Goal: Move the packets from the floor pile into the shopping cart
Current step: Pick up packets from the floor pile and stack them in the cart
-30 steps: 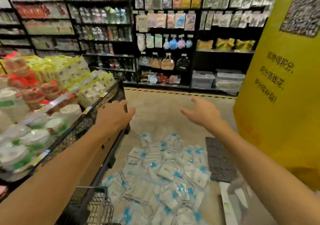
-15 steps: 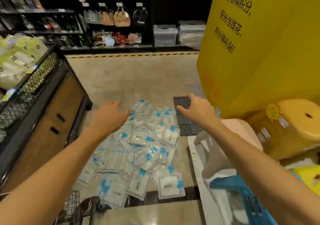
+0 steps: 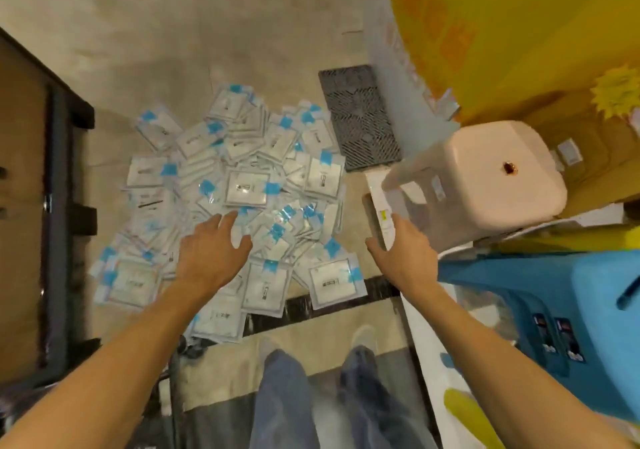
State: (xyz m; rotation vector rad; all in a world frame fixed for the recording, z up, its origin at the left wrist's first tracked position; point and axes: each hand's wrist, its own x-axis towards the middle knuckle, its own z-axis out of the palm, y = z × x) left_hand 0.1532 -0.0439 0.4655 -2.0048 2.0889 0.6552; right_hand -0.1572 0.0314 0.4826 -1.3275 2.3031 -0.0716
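A pile of white packets [image 3: 239, 192] with blue tabs lies spread on the beige floor. My left hand [image 3: 211, 251] hovers over the near side of the pile, fingers loosely spread and holding nothing. To the right of the pile, my right hand [image 3: 401, 251] is stretched out with relaxed fingers near a flat white box edge [image 3: 381, 206]; it holds nothing. The shopping cart is not clearly in view; only dark blurred shapes show at the bottom left.
A dark wooden display stand [image 3: 52, 189] runs along the left. A grey perforated mat [image 3: 360, 119] lies beyond the pile. White stool [image 3: 485, 178], blue stool [image 3: 561, 296] and a yellow pillar [image 3: 519, 26] crowd the right. My legs and shoes [image 3: 311, 362] are below.
The view has tilted from the shelves down to the floor. Both hands have lowered toward the pile, the left one now over the packets.
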